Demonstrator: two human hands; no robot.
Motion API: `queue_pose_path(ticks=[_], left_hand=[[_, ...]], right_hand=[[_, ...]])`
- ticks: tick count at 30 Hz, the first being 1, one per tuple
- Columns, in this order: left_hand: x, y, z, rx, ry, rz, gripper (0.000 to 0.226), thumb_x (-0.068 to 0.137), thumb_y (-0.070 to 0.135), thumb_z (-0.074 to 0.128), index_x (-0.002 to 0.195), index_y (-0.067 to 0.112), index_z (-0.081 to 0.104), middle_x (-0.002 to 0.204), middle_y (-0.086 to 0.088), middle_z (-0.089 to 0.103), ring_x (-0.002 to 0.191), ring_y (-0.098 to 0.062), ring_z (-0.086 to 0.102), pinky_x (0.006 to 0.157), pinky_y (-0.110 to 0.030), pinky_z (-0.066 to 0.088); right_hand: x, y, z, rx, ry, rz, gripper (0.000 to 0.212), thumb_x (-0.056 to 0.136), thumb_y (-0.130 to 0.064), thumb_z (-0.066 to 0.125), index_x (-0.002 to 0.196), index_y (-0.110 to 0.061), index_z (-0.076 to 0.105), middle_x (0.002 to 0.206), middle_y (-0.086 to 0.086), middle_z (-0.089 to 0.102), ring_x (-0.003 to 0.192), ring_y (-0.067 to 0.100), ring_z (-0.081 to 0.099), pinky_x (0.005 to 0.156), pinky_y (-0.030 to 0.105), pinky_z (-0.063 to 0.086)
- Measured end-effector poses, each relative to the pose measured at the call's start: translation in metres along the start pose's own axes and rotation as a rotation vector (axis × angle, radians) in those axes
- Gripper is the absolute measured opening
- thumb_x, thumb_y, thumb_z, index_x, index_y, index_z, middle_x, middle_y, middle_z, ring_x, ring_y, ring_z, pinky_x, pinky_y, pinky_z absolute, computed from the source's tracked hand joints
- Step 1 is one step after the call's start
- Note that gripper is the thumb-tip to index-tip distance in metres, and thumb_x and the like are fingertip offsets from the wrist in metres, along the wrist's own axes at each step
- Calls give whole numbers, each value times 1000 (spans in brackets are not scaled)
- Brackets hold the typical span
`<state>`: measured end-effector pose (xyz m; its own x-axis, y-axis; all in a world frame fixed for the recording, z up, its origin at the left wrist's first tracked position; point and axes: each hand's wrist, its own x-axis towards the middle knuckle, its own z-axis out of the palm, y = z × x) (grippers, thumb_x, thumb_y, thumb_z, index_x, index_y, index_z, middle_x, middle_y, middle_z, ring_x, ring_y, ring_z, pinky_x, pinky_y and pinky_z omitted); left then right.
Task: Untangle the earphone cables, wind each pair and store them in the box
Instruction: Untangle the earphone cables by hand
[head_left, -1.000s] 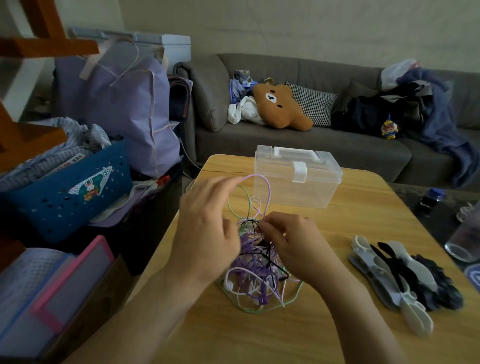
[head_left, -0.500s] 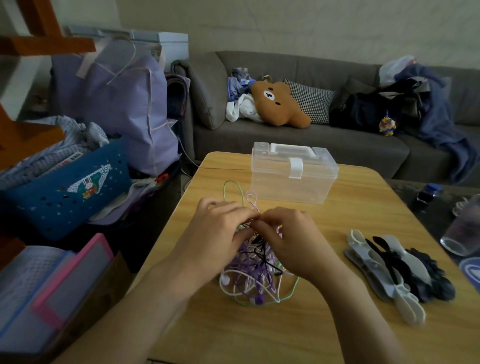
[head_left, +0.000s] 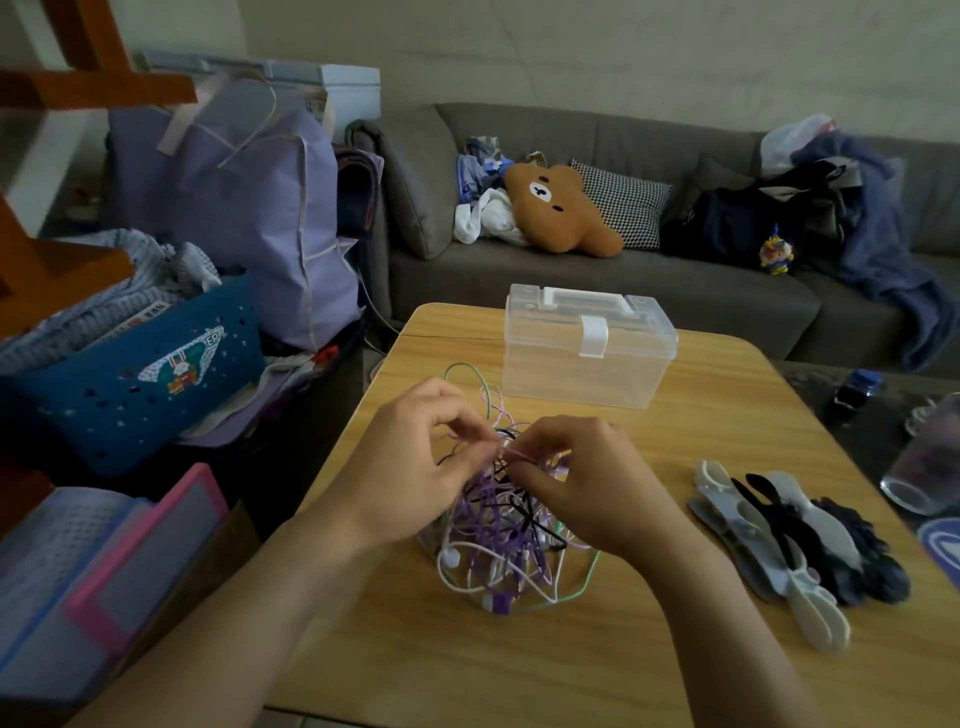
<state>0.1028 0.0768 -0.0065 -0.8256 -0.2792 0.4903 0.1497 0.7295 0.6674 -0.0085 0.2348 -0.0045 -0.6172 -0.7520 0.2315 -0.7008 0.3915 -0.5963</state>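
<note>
A tangle of earphone cables (head_left: 498, 540), purple, white, black and green, lies in a heap on the wooden table (head_left: 519, 665). My left hand (head_left: 410, 467) and my right hand (head_left: 576, 478) meet over the top of the heap, each pinching thin strands where their fingertips come together. A green loop (head_left: 465, 370) and a pale purple loop stick up behind my hands. The clear plastic box (head_left: 587, 353), lid shut with a white latch, stands just beyond the heap.
Grey, white and black cable winders (head_left: 779, 551) lie in a pile to the right. A glass (head_left: 924, 467) stands at the table's right edge. A blue basket (head_left: 130, 379) and pink-edged bins sit left of the table, a sofa behind.
My left hand has come down from holding a purple loop raised high and now meets my right hand at the top of the tangle. The raised loops have sunk lower.
</note>
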Motion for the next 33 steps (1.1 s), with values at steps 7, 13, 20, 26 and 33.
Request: queue_pose_path(ticks=[7,13,20,26,33], left_hand=[[11,3,-19,-335,631,-209,6,99,8,52,94,9,55,74,-4,65,66,-16,63,71,-30,52],[6,-27,-27,52,604,-427,38,84,-8,56,118,8,55,116,-7,59,108,-21,58,95,-31,45],[-3,8,9,207,114,74,26,93,24,62,119,20,62,112,9,60,109,-9,54,98,-32,45],[-1,4,11,212,7,74,22,89,18,69,111,18,71,102,7,63,97,-10,60,83,-35,53],[2,-1,-4,369,206,90,12,92,10,65,89,21,65,89,10,56,80,-8,47,76,-40,43]], right_hand=[[3,7,-1,-65,10,78,9,91,-25,67,95,-25,75,79,-13,67,79,8,61,63,3,37],[4,4,2,-58,29,74,11,94,-26,64,96,-25,75,86,-8,73,82,12,63,62,11,38],[3,-7,8,53,46,-12,13,90,-20,67,93,-27,77,81,-17,71,80,-3,62,71,9,45],[3,-6,8,85,69,-51,12,88,-17,69,94,-24,77,87,-13,74,85,1,65,81,24,52],[3,-4,10,45,56,30,14,87,-18,68,92,-29,76,76,-16,69,76,-3,62,76,19,50]])
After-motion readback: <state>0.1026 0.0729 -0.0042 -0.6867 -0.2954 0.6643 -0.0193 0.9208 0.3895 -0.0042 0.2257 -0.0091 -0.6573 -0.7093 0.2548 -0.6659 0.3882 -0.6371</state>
